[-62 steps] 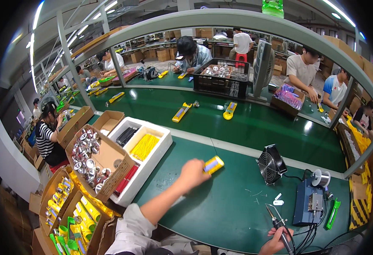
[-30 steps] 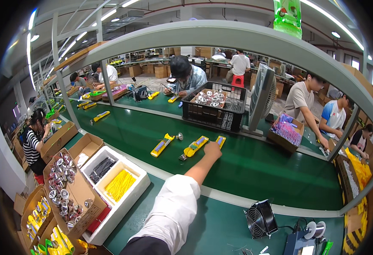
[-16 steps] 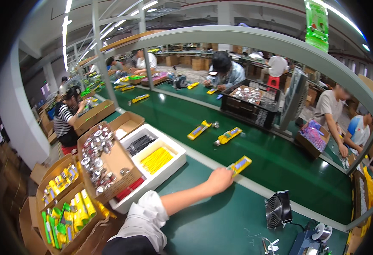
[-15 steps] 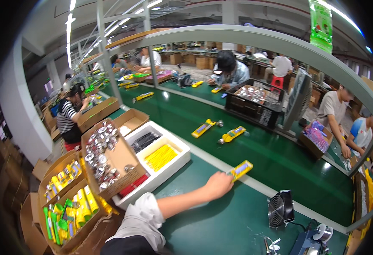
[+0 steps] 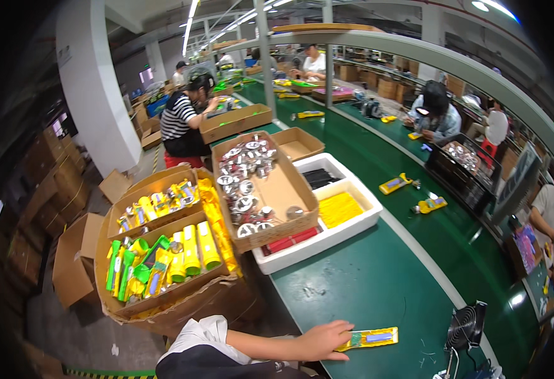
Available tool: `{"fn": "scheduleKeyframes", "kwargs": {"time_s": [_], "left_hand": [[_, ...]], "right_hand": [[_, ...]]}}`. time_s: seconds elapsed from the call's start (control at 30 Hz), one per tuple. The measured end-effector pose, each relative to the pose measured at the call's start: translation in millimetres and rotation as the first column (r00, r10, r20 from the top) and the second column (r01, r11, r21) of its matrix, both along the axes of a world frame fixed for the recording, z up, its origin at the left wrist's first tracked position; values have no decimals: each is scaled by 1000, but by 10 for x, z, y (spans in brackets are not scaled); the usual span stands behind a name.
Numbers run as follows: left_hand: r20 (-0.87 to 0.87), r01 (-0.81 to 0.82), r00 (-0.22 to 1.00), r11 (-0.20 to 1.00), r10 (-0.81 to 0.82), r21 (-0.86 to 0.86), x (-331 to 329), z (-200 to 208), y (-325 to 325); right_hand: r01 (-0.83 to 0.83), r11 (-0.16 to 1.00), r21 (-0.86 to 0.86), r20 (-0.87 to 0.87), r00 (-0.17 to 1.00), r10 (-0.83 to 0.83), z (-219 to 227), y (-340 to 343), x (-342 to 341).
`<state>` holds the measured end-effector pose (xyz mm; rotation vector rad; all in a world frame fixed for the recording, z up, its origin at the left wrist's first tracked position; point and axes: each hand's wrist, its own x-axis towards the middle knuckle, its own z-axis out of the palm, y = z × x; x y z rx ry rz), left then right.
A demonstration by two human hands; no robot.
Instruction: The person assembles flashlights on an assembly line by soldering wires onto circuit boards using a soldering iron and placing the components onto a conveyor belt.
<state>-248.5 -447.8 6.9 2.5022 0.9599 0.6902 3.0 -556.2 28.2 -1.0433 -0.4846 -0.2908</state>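
Observation:
My left hand point(image 5: 324, 341) reaches in from the lower left in a pale sleeve. Palm down, it is closed on the left end of a yellow flashlight housing point(image 5: 371, 338), thumb on the near side and fingers on the far side. The housing lies over the green worktop point(image 5: 353, 284), its open face up, with a blue-violet piece and some green inside. My fingers hide its left end. My right hand is out of view.
A white foam tray point(image 5: 321, 249) holds yellow and black wires. Beside it stand a carton point(image 5: 270, 230) of shiny reflectors and a large carton point(image 5: 163, 309) of yellow and green housings. A black fan point(image 5: 465, 325) stands right; more housings point(image 5: 430, 204) lie on the conveyor point(image 5: 384, 145).
My left hand has brought the housing from the worktop's far edge by the conveyor back nearer to me. The view has swung left, showing more of the cartons.

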Motion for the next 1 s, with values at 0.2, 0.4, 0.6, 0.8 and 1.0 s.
{"fn": "scheduleKeyframes", "kwargs": {"time_s": [0.2, 0.4, 0.6, 0.8, 1.0], "left_hand": [[251, -451, 864, 892, 436, 5, -1099, 1127, 936], [-136, -404, 907, 915, 399, -10, -1860, 1226, 1952], [-120, -482, 859, 865, 498, 137, -1704, 1148, 1978], [293, -341, 896, 940, 333, -27, -1051, 1160, 1184], [77, -161, 980, 959, 183, -234, -730, 324, 792]], "right_hand": [[24, 1000, -11, 51, 998, -23, 178, 139, -152], [-25, 988, -155, 102, 994, 41, 150, 167, -191], [-93, 981, -173, 6, 995, 96, 89, 127, -252], [-48, 976, -212, -25, 999, 44, -33, -21, -192], [-42, 956, -290, -120, 993, 7, -95, -276, -216]]}}
